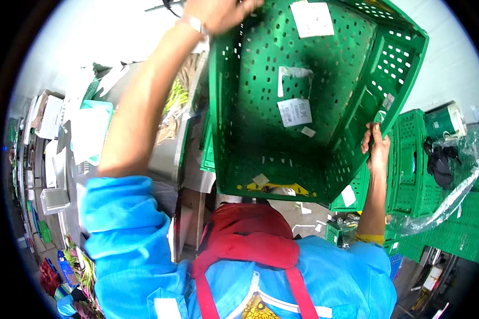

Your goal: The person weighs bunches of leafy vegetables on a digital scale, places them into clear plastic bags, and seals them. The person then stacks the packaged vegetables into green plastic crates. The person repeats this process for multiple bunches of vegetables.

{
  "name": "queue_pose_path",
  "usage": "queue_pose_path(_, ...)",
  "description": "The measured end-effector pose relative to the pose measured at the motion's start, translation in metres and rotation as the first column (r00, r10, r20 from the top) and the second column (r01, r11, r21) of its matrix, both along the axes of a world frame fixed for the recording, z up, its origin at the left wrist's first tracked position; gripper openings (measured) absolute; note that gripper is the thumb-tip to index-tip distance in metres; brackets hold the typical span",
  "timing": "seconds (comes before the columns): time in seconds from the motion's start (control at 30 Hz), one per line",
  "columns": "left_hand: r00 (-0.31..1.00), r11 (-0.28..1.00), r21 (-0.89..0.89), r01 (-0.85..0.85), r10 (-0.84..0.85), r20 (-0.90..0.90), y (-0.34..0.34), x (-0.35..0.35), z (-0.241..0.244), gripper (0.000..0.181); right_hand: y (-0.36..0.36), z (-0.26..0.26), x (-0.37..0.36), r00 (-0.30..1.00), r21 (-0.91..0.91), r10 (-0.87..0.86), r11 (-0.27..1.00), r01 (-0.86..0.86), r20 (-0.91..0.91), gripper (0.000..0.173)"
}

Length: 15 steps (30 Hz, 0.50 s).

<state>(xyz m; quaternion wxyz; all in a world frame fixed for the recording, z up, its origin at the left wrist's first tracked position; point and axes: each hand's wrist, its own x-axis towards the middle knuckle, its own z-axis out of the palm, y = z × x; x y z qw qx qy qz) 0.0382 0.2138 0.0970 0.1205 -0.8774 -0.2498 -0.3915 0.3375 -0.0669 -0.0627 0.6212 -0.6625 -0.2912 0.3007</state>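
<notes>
A large green perforated plastic crate (pixel 259 87) is tilted up in front of me, its inside facing me, with several paper labels stuck within. At its right side wall, my right hand (pixel 377 145) grips the edge, fingers on the inner face. My left hand (pixel 223 14) is at the crate's upper left corner, cut off by the picture's top; its fingers are blurred, and whether they hold the rim I cannot tell. The crate's lower end has a yellow-edged handle opening (pixel 279 188) just above my red apron.
Left of the crate stands a metal worktable (pixel 159 157) with green vegetable stalks (pixel 176 95). Stacked green crates (pixel 409 159) and clear plastic film (pixel 459 199) are at the right. Paper scraps (pixel 305 209) lie on the floor. A person (pixel 66 306) is at the lower left.
</notes>
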Motion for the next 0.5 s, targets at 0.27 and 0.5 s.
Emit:
queue_pose_path(0.27,0.681,0.385,-0.919,0.085,0.650,0.336,-0.075,-0.198,-0.198,0.043,0.006,0.058,-0.085,0.843,0.483,-0.298,0.874,0.053,0.447,0.021)
queue_pose_path(0.5,0.385,0.011,-0.640,0.768,0.792,0.474,-0.243,-0.202,-0.254,0.023,0.244,0.000,-0.395,0.438,0.047,0.831,0.450,-0.892,0.343,0.029)
